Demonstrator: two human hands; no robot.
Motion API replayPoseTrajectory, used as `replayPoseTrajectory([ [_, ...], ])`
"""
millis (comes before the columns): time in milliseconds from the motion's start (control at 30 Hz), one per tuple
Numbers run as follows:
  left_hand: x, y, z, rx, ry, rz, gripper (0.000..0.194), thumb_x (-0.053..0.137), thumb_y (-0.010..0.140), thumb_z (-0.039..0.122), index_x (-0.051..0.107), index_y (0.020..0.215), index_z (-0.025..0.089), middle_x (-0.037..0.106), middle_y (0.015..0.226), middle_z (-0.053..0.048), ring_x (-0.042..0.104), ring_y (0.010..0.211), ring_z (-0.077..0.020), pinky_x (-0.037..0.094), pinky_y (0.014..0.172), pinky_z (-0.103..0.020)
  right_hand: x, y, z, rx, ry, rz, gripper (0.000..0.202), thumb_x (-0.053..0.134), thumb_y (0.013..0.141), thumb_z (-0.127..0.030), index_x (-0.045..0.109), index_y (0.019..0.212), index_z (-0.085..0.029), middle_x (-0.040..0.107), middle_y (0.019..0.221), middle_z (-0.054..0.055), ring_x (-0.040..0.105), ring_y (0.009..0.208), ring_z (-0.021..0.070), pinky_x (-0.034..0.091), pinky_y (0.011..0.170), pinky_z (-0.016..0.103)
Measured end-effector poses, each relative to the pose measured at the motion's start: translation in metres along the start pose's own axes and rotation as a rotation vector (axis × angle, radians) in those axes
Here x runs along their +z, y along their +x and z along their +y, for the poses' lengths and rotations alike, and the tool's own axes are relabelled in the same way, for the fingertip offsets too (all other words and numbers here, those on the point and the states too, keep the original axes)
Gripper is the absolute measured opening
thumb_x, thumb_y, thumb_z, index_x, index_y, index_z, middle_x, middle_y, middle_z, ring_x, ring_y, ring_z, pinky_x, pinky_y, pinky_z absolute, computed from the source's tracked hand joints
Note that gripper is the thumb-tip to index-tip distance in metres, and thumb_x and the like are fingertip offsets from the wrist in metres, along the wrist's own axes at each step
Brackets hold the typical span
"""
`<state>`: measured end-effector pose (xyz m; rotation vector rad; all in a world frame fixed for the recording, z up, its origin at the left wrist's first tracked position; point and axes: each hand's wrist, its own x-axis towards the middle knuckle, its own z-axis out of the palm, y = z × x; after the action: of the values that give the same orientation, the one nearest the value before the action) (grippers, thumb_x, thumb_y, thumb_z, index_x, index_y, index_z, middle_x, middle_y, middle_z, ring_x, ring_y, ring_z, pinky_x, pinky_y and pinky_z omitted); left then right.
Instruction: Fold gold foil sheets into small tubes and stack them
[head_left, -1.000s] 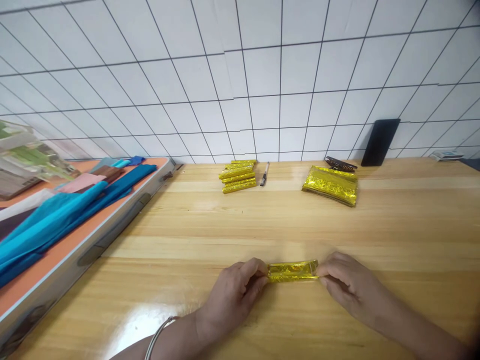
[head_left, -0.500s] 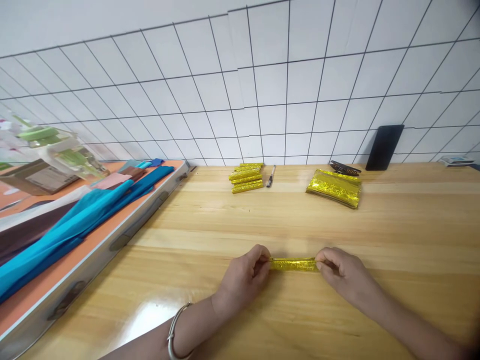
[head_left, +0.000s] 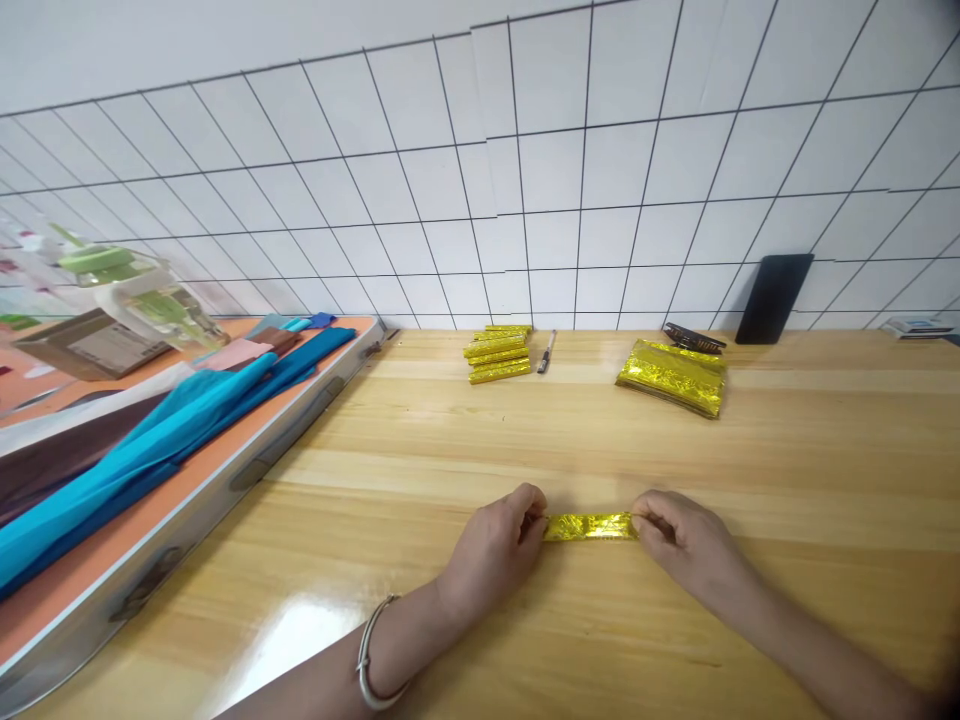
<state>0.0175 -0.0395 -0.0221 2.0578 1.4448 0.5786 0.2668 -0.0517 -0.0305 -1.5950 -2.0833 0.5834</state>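
Note:
A narrow, shiny strip of folded gold foil paper (head_left: 589, 527) is stretched sideways between my hands, low over the wooden table (head_left: 420, 440). My left hand (head_left: 504, 535) pinches its left end, and a metal bangle (head_left: 373, 655) circles that wrist. At the strip's right end, the fingers of my right hand (head_left: 679, 530) are closed on it. Beyond my hands lies a small pile of rolled or folded gold foil strips (head_left: 498, 353). A stack of flat gold foil sheets (head_left: 672, 376) rests farther right.
A pen (head_left: 547, 352) lies beside the gold strips. Behind the foil sheets are a dark hair clip (head_left: 694, 338) and a black phone-like slab (head_left: 775, 298) leaning on the tiled wall. At left, an orange-topped surface holds blue cloth (head_left: 187, 410), a cardboard box (head_left: 90, 345) and a green-lidded bottle (head_left: 135, 280).
The strip looks flatter and wider, with a different face catching the light. Both hands keep their pinch on its ends. The whole view has shifted slightly.

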Motion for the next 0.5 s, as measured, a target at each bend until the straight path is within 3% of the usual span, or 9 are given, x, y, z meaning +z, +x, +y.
replayPoseTrajectory([
  [500, -0.0075, 0.0029, -0.0031, 0.113, 0.281, -0.02, 0.007, 0.051, 0.083, 0.023, 0.055, 0.08, 0.019, 0.054, 0.084, -0.004, 0.053, 0.078, -0.0165, 0.042, 0.07, -0.027, 0.005, -0.0009, 0.0057, -0.015, -0.119, 0.008, 0.01, 0.046, 0.084, -0.023, 0.055, 0.082, -0.021, 0.058, 0.076, 0.002, 0.054, 0.072, 0.0186, 0.04, 0.065, 0.031],
])
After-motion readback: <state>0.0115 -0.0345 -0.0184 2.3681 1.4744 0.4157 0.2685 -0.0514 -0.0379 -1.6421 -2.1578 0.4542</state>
